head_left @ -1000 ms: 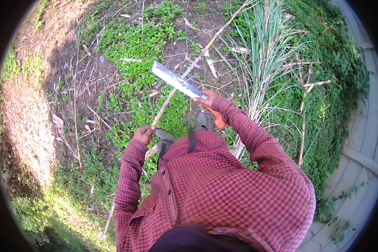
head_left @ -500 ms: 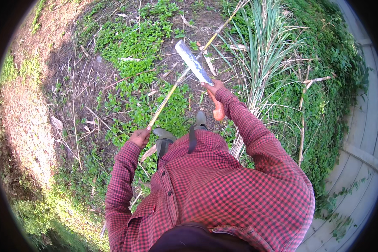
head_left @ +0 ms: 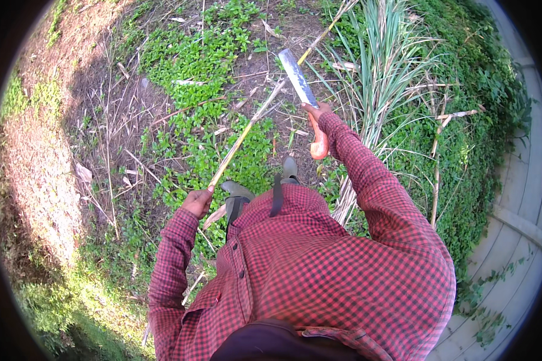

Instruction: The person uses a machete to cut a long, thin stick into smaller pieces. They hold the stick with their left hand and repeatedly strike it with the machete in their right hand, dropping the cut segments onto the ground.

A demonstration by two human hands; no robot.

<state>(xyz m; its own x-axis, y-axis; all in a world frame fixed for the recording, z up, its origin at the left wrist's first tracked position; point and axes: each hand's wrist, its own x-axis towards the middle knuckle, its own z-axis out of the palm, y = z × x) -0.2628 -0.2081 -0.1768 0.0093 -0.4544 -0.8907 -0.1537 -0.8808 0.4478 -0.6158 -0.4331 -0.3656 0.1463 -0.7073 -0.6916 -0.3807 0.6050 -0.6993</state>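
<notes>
My left hand [head_left: 197, 203] is closed on the near end of a long yellowish cane stalk [head_left: 241, 139], which slants up and away to the right. In my right hand [head_left: 317, 111] is a machete [head_left: 297, 79], gripped where its curved orange handle meets the blade. The broad, scuffed silver blade points away and a little left, hiding a stretch of the stalk's line. Beyond the blade a yellow length of stalk [head_left: 320, 42] carries on; I cannot tell whether both parts are joined. My rubber boots [head_left: 238, 191] are on the ground between my hands.
A clump of long grassy leaves [head_left: 376, 78] lies right of the machete. Low green plants [head_left: 193, 99] and dry stalks cover the ground ahead. Farther right, creepers [head_left: 464, 120] border a grey board wall [head_left: 515, 198]. Sunlit brown litter [head_left: 42, 192] spreads at the left.
My right hand and the machete have moved up and to the right, so the blade crosses the stalk's line farther out. My left hand has shifted slightly toward me, still holding the stalk.
</notes>
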